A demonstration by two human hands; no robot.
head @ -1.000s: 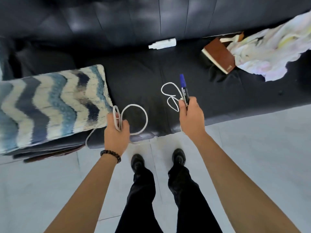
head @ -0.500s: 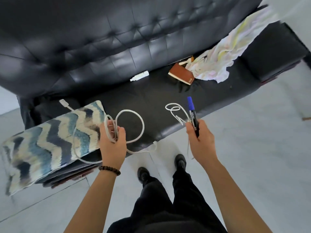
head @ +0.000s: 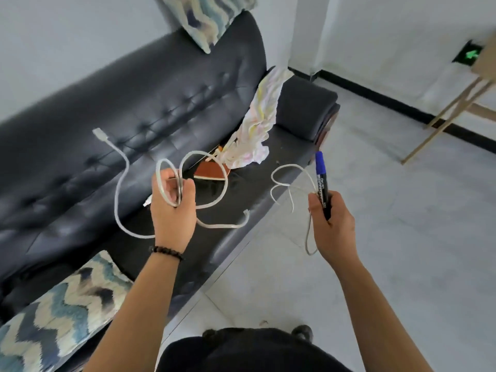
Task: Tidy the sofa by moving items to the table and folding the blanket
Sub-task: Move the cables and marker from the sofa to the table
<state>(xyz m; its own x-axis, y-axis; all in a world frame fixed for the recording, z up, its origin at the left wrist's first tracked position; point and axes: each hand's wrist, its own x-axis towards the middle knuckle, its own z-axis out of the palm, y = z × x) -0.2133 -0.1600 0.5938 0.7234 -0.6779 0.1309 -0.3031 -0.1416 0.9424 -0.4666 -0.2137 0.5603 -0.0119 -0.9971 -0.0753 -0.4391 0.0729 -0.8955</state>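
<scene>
Over sofa (head: 107,108) front, left hand (head: 171,210): fingers curled round looped cable (head: 220,226)
Right hand (head: 331,224): 3 o'clock, grips marker (head: 322,183) and thin cord (head: 292,165)
Blanket (head: 260,122): crumpled on sofa, 1 o'clock, beside book (head: 210,171)

You are working in bright, even light that is casting only soft shadows, faintest where the front edge of the sofa (head: 134,103) is meeting the pale floor (head: 402,237). A dull sheen is running across the backrest, without hard glare. Motion blur is smearing the upper cushion (head: 206,20), the white cable (head: 122,167) in your left hand (head: 171,210) and the green sign (head: 469,53), which is glowing with a slight bloom. The marker (head: 322,181) in your right hand (head: 332,226) is reading sharper. The wide lens is bending the baseboard (head: 375,95) and tilting the room.
</scene>
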